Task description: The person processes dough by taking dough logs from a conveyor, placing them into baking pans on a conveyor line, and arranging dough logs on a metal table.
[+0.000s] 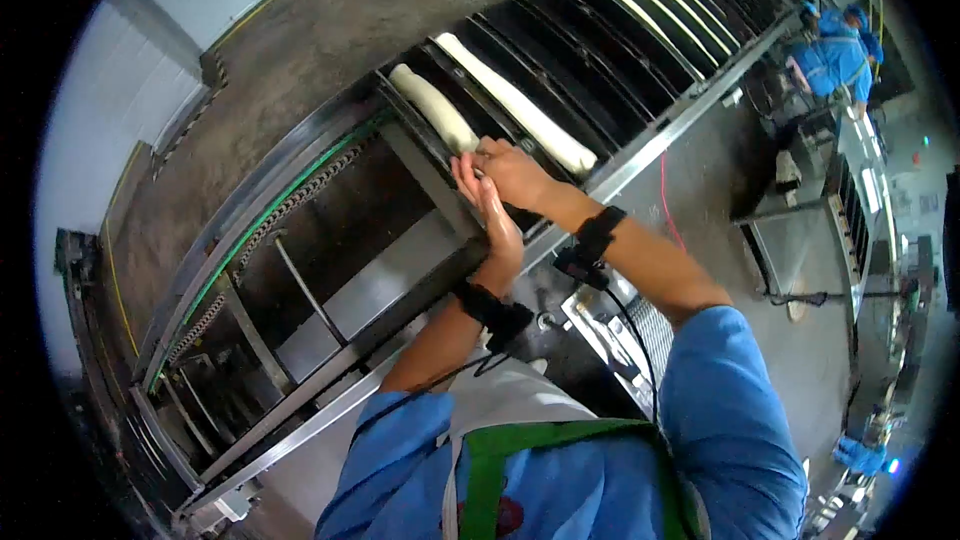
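A short, thick dough roll (435,108) lies in the end slot of a row of black trough pans. At its near end my two hands come together. My right hand (512,175) has its fingers curled in at the dough's tip. Closing in from below and left, my left hand (485,195) keeps its fingers together against the same end and touches my right hand. The very tip of the dough is hidden between them. One slot to the right, a longer, smooth dough strip (515,105) runs nearly the full length of its trough.
Several thin dough strips (650,25) lie in troughs farther along the line. A metal rail (690,105) edges the conveyor on my side. To the left, an open conveyor frame shows a chain (290,205). A co-worker in blue (835,60) stands at the far right, near a metal table (800,235).
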### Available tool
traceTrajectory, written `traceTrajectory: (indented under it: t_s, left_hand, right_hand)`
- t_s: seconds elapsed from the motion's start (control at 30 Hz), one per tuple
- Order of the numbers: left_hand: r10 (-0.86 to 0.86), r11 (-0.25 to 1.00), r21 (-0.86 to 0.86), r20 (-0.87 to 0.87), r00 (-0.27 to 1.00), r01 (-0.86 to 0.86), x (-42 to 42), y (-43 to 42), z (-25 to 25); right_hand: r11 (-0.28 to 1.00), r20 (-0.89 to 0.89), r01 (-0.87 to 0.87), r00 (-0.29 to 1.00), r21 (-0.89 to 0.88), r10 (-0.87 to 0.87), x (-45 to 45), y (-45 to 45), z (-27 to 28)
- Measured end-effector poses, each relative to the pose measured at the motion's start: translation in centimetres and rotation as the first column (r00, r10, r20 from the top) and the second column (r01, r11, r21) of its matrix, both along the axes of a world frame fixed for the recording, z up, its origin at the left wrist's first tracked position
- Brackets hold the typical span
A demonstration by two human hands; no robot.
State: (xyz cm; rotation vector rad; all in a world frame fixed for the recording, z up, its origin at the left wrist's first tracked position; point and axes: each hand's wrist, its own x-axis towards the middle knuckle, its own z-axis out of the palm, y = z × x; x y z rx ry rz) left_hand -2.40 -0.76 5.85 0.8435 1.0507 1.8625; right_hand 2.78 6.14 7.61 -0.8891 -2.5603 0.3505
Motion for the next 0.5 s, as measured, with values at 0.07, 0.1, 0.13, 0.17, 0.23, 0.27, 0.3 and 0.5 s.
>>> traceTrajectory:
  t_s: [0.07, 0.1, 0.13, 0.17, 0.23, 0.27, 0.3, 0.5]
  left_hand:
    - [0.065, 0.998, -0.010, -0.092, 0.994, -0.066, 0.2, 0.0, 0.1]
    - [0.057, 0.998, -0.017, -0.086, 0.995, -0.059, 0.2, 0.2, -0.1]
    - [0.096, 0.994, -0.024, -0.222, 0.970, -0.104, 0.2, 0.2, -1.0]
    - [0.138, 0.986, -0.042, -0.313, 0.940, -0.159, 0.1, 0.6, -1.8]
    - [0.180, 0.970, -0.061, -0.473, 0.862, -0.236, 0.3, 0.9, -2.0]
    - [0.182, 0.964, -0.066, -0.538, 0.823, -0.256, 0.3, 0.9, -1.4]
    - [0.121, 0.956, -0.093, -0.740, 0.662, -0.279, 0.1, 1.5, -1.8]
    - [-0.010, 0.970, -0.088, -0.947, 0.322, -0.228, -3.3, 4.5, -4.1]
  right_hand:
    - [0.947, -0.216, -0.156, 0.972, -0.281, 0.096, 2.4, -0.7, -0.5]
    - [0.786, -0.223, -0.126, 0.975, -0.605, -0.015, 3.7, -2.2, 1.0]
    - [0.518, -0.201, -0.108, 0.971, -0.849, -0.127, 5.2, -3.9, 2.0]
    - [0.593, -0.323, -0.144, 0.923, -0.792, -0.208, 6.9, -6.0, 2.1]
    - [0.811, -0.307, 0.006, 0.924, -0.586, -0.229, 11.5, -9.6, 1.8]
    - [0.940, -0.259, 0.140, 0.939, -0.309, -0.226, 13.9, -11.9, 1.9]
    - [0.835, -0.195, 0.277, 0.892, -0.476, -0.408, 16.6, -14.7, 3.3]
    - [0.260, 0.409, 0.946, 0.319, -0.194, -0.855, 31.2, -33.5, -3.9]
